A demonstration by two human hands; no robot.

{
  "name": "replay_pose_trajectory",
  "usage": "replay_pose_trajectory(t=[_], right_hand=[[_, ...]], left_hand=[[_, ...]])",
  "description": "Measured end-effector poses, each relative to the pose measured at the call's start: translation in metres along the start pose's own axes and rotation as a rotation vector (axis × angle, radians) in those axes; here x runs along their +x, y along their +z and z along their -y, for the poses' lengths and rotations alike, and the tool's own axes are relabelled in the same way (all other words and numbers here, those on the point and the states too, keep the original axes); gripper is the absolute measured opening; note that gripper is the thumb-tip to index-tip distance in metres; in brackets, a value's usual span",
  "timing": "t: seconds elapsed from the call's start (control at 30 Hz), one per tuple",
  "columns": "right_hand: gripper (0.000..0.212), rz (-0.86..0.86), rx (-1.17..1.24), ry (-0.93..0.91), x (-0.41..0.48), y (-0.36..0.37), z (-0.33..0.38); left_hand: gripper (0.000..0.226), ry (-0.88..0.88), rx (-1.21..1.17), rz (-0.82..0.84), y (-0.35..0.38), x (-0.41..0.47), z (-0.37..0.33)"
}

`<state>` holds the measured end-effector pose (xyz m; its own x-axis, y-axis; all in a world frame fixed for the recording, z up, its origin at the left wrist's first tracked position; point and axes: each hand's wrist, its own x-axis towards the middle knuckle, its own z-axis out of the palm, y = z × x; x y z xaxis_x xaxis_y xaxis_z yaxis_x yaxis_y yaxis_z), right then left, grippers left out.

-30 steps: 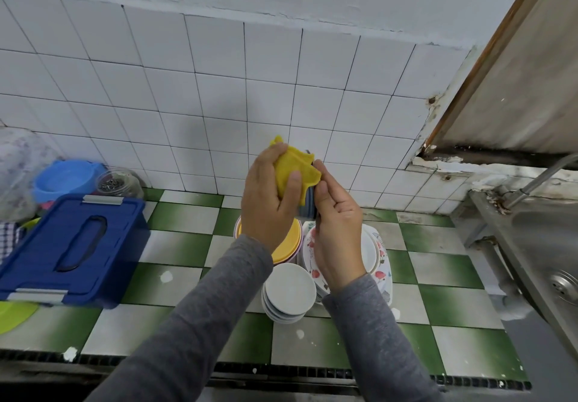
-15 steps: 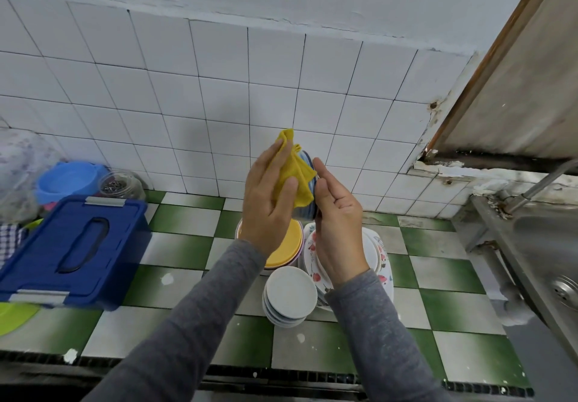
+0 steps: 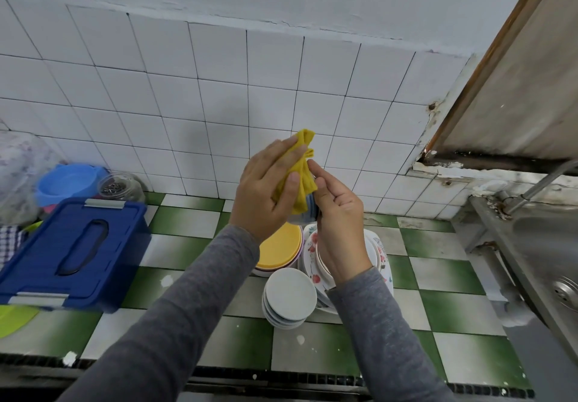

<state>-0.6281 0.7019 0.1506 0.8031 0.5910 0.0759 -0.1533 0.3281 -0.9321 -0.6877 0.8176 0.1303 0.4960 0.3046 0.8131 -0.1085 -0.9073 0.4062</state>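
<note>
My left hand (image 3: pixel 266 189) holds a folded yellow cloth (image 3: pixel 300 170) and presses it against a small blue-and-white dish (image 3: pixel 308 212), which is mostly hidden between my hands. My right hand (image 3: pixel 339 210) grips that dish from the right side, fingers curled round its edge. Both hands hang above the counter in front of the white tiled wall. Below them sit a yellow plate (image 3: pixel 278 248) on a stack, a flowered plate stack (image 3: pixel 383 264) and a stack of small white saucers (image 3: pixel 289 295).
A blue lidded box (image 3: pixel 75 251) stands at the left, with a blue bowl (image 3: pixel 67 182) and a glass jar (image 3: pixel 120 187) behind it. A steel sink (image 3: pixel 544 245) with a tap lies at the right. The counter (image 3: pixel 444 279) is green-and-white tile.
Both hands have risen a little with the cloth and dish. The left hand's fingers have slid the cloth over the dish, so the cloth's top now pokes out above the fingertips.
</note>
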Motion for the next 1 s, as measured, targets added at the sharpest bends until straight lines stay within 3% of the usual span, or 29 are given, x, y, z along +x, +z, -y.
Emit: replay_pose_trajectory(t=[0.13,0.27,0.53,0.63,0.73,0.83,1.0], right_hand=[[0.024,0.078,-0.01,-0.007,0.003,-0.011,0.006],[0.023,0.117,0.136,0.039,0.005,-0.016,0.014],[0.024,-0.044,0.555,0.206,0.007,-0.008,0.008],[0.024,-0.1,0.688,0.283,0.007,-0.001,0.001],[0.023,-0.145,0.797,0.324,0.007,0.006,0.003],[0.022,-0.165,0.827,0.295,0.008,0.013,0.007],[0.022,-0.157,0.657,0.215,0.007,0.019,0.012]], left_hand=[[0.039,-0.172,-0.201,-0.001,-0.002,0.002,0.001],[0.04,-0.434,-0.5,-0.017,-0.007,0.002,0.007],[0.044,-0.681,-0.735,-0.246,-0.001,0.011,-0.008],[0.044,-0.64,-0.694,-0.39,0.009,0.006,-0.014],[0.046,-0.486,-0.538,-0.456,0.02,0.0,-0.017],[0.045,-0.304,-0.337,-0.44,0.026,-0.002,-0.016],[0.048,-0.074,-0.11,-0.31,0.026,-0.002,-0.002]])
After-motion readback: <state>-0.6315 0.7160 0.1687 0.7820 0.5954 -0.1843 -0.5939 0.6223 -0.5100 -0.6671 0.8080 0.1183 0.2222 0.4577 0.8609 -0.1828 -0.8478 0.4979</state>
